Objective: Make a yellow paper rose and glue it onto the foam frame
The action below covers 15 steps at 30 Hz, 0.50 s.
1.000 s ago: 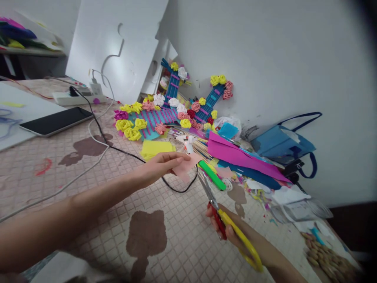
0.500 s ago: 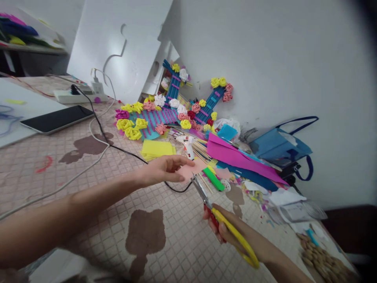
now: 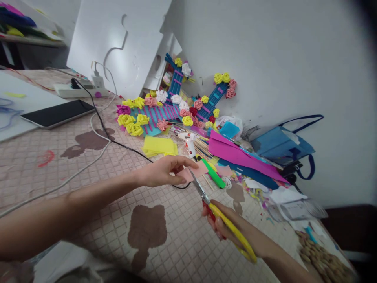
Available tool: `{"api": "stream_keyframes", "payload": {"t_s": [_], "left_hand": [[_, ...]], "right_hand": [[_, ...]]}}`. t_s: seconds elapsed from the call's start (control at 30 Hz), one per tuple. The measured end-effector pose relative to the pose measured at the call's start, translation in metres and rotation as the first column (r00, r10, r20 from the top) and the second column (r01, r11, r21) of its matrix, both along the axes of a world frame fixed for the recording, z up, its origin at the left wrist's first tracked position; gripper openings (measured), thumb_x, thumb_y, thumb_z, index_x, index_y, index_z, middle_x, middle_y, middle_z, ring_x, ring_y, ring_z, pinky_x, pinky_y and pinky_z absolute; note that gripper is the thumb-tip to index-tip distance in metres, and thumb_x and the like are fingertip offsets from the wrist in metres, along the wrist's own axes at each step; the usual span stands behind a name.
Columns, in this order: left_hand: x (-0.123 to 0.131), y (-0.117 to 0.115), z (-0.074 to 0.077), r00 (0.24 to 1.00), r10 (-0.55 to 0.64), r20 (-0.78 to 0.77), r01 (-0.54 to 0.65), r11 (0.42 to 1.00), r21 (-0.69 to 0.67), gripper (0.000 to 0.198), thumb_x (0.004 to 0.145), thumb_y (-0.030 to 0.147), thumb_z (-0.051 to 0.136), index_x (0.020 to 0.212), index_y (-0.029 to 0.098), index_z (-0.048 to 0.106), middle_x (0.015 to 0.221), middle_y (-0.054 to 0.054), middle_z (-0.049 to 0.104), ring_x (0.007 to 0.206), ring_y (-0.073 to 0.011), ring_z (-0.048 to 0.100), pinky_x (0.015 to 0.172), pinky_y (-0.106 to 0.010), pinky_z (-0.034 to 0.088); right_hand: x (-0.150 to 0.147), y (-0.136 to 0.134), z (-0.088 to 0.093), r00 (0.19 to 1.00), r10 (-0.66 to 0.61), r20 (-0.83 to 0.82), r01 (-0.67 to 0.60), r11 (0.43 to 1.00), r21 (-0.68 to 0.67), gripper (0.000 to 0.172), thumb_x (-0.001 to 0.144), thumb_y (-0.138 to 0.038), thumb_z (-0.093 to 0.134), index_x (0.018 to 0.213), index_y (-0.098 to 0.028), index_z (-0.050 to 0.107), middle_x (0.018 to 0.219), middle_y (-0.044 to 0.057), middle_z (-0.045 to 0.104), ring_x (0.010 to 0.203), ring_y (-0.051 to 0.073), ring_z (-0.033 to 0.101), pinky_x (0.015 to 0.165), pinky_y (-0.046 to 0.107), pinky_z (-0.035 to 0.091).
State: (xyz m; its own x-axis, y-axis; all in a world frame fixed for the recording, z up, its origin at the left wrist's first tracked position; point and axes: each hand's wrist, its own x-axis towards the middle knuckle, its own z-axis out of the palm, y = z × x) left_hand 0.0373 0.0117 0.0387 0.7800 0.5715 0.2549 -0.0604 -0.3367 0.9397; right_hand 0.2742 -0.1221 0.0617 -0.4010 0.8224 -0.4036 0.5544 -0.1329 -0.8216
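Observation:
Between the thumb and fingers of my left hand (image 3: 165,171) is a small sheet of pink paper (image 3: 201,169). My right hand (image 3: 219,222) grips a pair of scissors (image 3: 203,194) by its handles, one yellow and one red. The scissor blades point up and left and meet the lower edge of the paper. Just beyond lie a white glue gun (image 3: 189,143) and a bright green strip (image 3: 213,173), which looks like a cutter. A stack of yellow paper (image 3: 159,146) sits behind my left hand.
Paper-flower decorations (image 3: 159,114) on blue strips stand along the wall. Magenta paper (image 3: 241,157), sticks and scraps cover the right side. A tablet (image 3: 57,113), a power strip (image 3: 73,90) and cables lie left. A blue bag (image 3: 282,143) and a peanut pile (image 3: 321,255) are at right.
The scissor blades have closed together and now reach onto the pink paper. My left hand still holds the paper, tilted a little differently. The view has shifted slightly.

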Motion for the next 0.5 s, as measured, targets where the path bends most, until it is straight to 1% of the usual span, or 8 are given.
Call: {"api": "stream_keyframes", "payload": {"t_s": [0.1,0.2,0.33,0.5], "left_hand": [[0.000,-0.001,0.002,1.000,0.021,-0.010,-0.021,0.999,0.030,0.039,0.077,0.018,0.059,0.115,0.017,0.056,0.109,-0.006,0.061,0.075,-0.0103,0.056,0.063,-0.021,0.045],[0.000,-0.001,0.002,0.999,0.031,-0.014,-0.030,0.998,0.053,0.040,0.076,0.016,0.059,0.116,0.017,0.056,0.113,-0.006,0.060,0.077,-0.0110,0.057,0.063,-0.021,0.045],[0.000,0.000,0.000,0.999,0.016,-0.029,-0.015,0.998,0.061,0.042,0.078,0.016,0.058,0.119,0.017,0.053,0.111,-0.006,0.061,0.072,-0.0093,0.056,0.060,-0.020,0.044],[0.000,-0.001,0.000,1.000,0.019,-0.015,-0.018,0.998,0.066,0.040,0.078,0.016,0.057,0.118,0.017,0.054,0.109,-0.005,0.061,0.074,-0.0095,0.056,0.062,-0.020,0.045]], "right_hand": [[0.001,0.000,-0.005,1.000,-0.019,-0.001,0.019,1.000,0.012,0.044,0.088,-0.060,0.039,0.101,-0.019,0.048,0.075,-0.001,0.043,0.060,0.008,0.038,0.054,0.021,0.038],[0.002,0.000,-0.009,1.000,-0.009,-0.003,0.009,1.000,0.011,0.046,0.088,-0.061,0.037,0.103,-0.019,0.048,0.073,-0.002,0.043,0.057,0.008,0.037,0.051,0.021,0.037],[0.005,0.001,-0.014,1.000,-0.012,-0.019,0.012,1.000,0.010,0.047,0.089,-0.062,0.035,0.103,-0.018,0.047,0.071,-0.003,0.042,0.054,0.007,0.035,0.049,0.020,0.034],[0.006,0.001,-0.019,1.000,-0.021,-0.019,0.021,1.000,-0.010,0.048,0.087,-0.065,0.036,0.098,-0.019,0.046,0.064,-0.006,0.039,0.050,0.006,0.035,0.045,0.018,0.032]]}}
